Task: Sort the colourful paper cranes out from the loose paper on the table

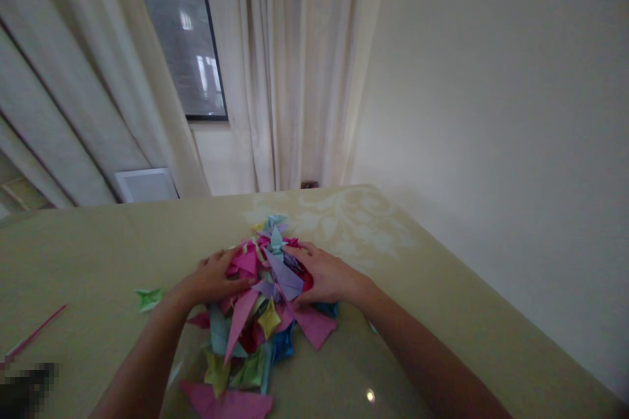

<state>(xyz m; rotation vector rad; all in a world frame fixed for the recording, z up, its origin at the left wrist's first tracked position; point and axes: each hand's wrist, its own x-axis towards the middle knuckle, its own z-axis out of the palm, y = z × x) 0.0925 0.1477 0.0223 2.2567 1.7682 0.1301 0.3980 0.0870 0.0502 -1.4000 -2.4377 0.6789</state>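
Note:
A heap of folded paper origami pieces (287,278), some with crane-like points, lies on the table in pink, lilac, pale blue, yellow, green and red. My left hand (216,278) curves round the heap's left side, its fingers on pink pieces. From the right, my right hand (322,272) cups the heap, with lilac and red paper between thumb and fingers. Both hands press the pieces between them; some fingertips are hidden in the paper. Toward me spill a yellow piece (269,319), a blue piece (283,344), a green piece (249,370) and a large pink piece (228,402).
A light green origami piece (149,299) lies apart on the left. Farther left is a thin pink stick (39,330). The table (442,353) has a pale leaf pattern and meets the white wall (515,111) at right. Behind it hang curtains (314,65) beside a window (181,33).

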